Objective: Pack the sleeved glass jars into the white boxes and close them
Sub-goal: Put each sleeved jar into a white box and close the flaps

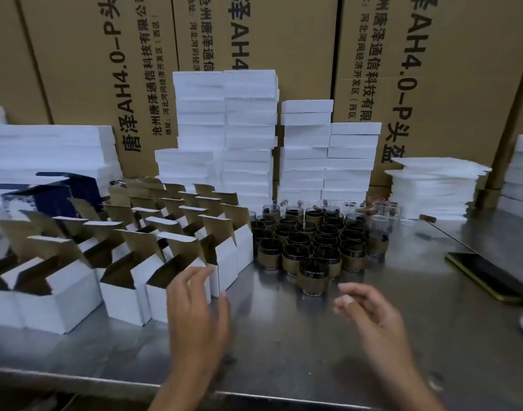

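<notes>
Left hand and right hand, empty and loose-fingered, flank nearest sleeved glass jar: probably fragile; grip its sleeve.

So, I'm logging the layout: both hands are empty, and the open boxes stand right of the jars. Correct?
Not quite. The head view shows the open boxes left of the jars, not right. The left hand and right hand are indeed empty.

Steel table, dull reflections. Brown printed cartons stacked wall-like along table's far edge. Light dim, even.
</notes>
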The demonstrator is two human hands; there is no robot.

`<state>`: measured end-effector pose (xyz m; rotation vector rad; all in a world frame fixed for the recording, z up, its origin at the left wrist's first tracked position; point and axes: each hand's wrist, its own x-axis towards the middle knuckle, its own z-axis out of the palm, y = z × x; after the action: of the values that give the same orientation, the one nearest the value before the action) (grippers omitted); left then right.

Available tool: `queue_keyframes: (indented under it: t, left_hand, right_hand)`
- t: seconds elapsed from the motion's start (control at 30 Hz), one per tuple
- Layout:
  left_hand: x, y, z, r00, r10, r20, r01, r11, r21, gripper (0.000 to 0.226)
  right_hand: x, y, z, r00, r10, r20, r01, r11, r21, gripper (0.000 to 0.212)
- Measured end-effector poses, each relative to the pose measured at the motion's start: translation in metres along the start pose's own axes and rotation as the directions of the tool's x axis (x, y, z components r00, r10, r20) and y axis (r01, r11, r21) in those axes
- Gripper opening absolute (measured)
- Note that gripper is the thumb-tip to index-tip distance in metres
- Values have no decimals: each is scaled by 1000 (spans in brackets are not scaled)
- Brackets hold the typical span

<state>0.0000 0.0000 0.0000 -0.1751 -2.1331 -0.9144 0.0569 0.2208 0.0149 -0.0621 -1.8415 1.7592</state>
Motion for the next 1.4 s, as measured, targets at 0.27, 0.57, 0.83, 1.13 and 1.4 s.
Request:
queue_keyframes:
  t: [0.27,0.57,0.83,1.13,1.4]
  left_hand:
    - [12,-29,-14,965,-241,101,199,929,310,47]
    - [3,-11,-17,977,26,210,-73,973,221,35]
    - [-15,61,19,944,133,303,-82,981,-176,35]
    - [-16,64,35,950,218,221,-147,943,-298,39]
    - [7,40,42,774,36,632,365,791,-492,89]
  right_hand:
    - [8,8,5,999,16,40,-19,997,76,19]
    - [4,8,16,988,13,152,-10,1000,-21,26]
    - [5,21,33,902,92,421,-26,987,-159,100]
    - [24,35,3,931,111,348,-72,990,-124,81]
    - [29,39,-6,869,126,478,-52,985,-165,80]
